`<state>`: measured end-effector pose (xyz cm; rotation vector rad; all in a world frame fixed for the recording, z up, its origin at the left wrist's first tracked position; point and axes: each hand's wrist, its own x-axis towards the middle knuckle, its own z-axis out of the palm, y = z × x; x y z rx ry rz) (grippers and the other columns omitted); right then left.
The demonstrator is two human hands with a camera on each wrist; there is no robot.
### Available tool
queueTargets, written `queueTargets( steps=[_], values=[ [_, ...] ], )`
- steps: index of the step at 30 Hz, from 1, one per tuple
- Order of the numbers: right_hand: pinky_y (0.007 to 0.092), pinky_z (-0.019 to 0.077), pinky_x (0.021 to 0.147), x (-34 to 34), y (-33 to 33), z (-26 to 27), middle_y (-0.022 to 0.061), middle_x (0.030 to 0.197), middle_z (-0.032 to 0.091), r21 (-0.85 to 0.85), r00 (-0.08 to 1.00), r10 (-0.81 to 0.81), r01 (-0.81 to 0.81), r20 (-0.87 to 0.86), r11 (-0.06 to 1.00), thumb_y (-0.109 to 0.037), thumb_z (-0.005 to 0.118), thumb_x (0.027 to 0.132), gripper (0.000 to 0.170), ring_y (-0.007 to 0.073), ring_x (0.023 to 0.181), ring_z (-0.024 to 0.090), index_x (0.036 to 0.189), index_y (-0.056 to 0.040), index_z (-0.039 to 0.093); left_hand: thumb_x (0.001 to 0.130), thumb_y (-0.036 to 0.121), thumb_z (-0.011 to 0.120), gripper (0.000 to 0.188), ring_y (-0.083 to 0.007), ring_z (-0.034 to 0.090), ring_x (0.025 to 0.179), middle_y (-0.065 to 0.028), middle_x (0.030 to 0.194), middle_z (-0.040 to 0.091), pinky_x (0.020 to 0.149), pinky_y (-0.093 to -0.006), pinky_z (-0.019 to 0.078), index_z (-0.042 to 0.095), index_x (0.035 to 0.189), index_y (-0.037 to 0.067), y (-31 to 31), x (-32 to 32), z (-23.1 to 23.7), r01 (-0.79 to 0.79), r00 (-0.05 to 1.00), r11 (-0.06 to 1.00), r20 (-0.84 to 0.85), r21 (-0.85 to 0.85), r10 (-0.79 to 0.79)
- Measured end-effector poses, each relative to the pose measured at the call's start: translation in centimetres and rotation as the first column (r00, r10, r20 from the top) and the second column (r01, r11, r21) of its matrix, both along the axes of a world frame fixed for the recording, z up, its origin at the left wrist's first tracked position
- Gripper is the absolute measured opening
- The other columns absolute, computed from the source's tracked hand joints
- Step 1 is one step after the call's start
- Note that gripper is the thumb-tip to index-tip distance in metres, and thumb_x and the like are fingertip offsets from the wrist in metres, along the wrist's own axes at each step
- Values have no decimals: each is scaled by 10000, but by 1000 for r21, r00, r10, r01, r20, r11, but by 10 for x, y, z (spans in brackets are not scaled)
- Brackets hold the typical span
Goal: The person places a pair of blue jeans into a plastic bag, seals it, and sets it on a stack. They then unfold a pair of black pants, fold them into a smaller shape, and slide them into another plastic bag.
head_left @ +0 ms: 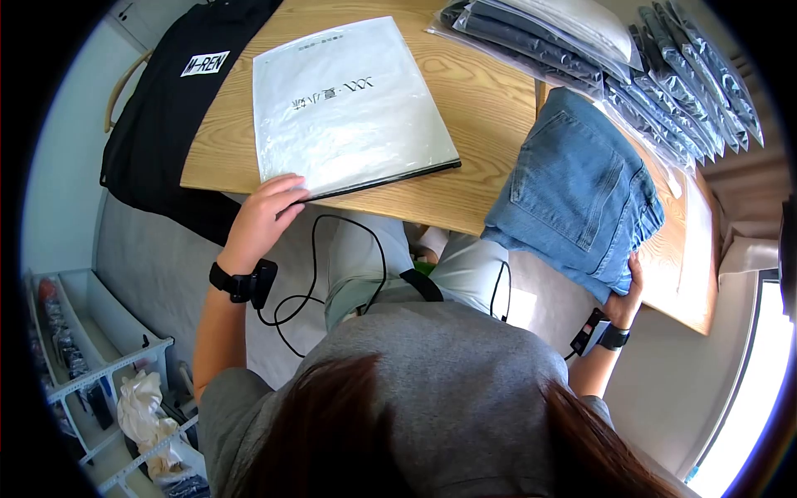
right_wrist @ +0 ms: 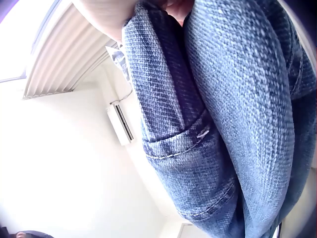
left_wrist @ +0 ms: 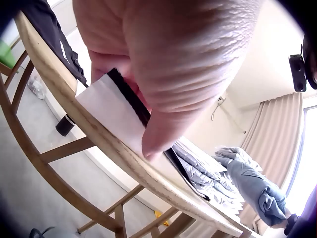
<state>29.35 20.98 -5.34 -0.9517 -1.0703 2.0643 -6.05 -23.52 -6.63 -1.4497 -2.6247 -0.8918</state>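
Note:
Folded blue jeans (head_left: 573, 183) hang tilted over the table's right part, gripped at their lower edge by the right hand (head_left: 627, 292). In the right wrist view the denim folds (right_wrist: 237, 99) fill the right side, with part of the hand (right_wrist: 106, 15) above. A flat white plastic bag (head_left: 349, 108) with printed characters lies on the table. At its near left corner, the left hand (head_left: 264, 217) pinches the dark-lined edge, thumb on one side, as the left wrist view shows of the hand (left_wrist: 173, 64) and bag (left_wrist: 111, 106).
Bagged garments (head_left: 531, 41) are stacked at the back right of the wooden table (head_left: 216, 149), with more bags (head_left: 697, 75) beside them. Black clothing (head_left: 158, 124) drapes over a chair at the left. A cable (head_left: 314, 249) hangs near the lap; a divided bin (head_left: 124, 357) stands lower left.

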Motion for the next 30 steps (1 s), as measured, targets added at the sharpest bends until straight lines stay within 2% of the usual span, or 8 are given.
queueTargets(
  steps=[4,7,11,13,20,23,26,30],
  values=[
    [402,440,941,-7,-14,-14,73,1186,586,-71,996,-12,5,-89,997,-172,528,915,368,227,1068,572,1272,-98,480,791,39,658,178,-298,602,1049,-148,1039,667,897,-356,477,678,960,-13,30,7,-4,-91,996,992,9,86,90],
    [401,413,972,-24,-26,-18,80,1213,567,-73,992,-33,25,-122,997,-157,539,903,424,229,1105,550,1310,-90,441,761,149,715,221,-307,594,1030,-140,1064,658,875,-368,480,685,923,3,62,22,-5,-111,986,992,-120,67,118],
    [389,429,954,-34,-27,-23,87,1191,573,-73,990,-23,13,-142,997,-159,545,897,392,229,1079,562,1274,-94,461,751,175,727,224,-296,594,1004,-123,1066,657,858,-367,479,689,907,19,69,27,-5,-177,972,983,-148,51,183],
    [385,436,940,-36,-24,-18,89,1152,587,-45,992,27,-33,-119,998,-152,549,891,348,226,1060,569,1227,-90,482,747,201,720,197,-274,578,1002,-93,1050,656,828,-376,487,686,868,49,69,31,-5,-202,959,975,-181,92,216],
    [351,446,893,-44,-25,-23,60,1040,609,-16,998,-24,23,-51,1000,-113,577,865,190,198,968,583,1051,-93,540,775,179,687,145,-265,591,984,-75,1031,668,811,-354,496,702,861,62,72,25,-6,-191,972,980,-129,50,196],
    [305,443,838,-49,-26,-26,36,924,612,-3,998,-57,57,-34,998,-82,589,855,71,157,883,579,910,-103,549,789,120,675,139,-283,598,979,-110,1045,667,838,-361,480,701,889,27,73,21,-7,-175,978,984,-106,41,178],
    [296,438,820,-52,-30,-18,33,905,606,9,999,-51,51,-2,999,-70,586,855,66,145,856,571,898,-97,543,796,112,667,147,-291,591,996,-115,1046,662,858,-367,473,698,909,22,75,26,-3,-184,976,983,-118,-2,182],
    [288,437,808,-54,-28,-22,29,889,606,40,999,-49,49,-8,998,-71,583,860,50,136,843,568,882,-89,542,829,132,639,316,-316,540,1082,-144,1161,586,891,-392,463,633,1145,108,99,39,7,-84,984,996,-159,0,83]
  ],
)
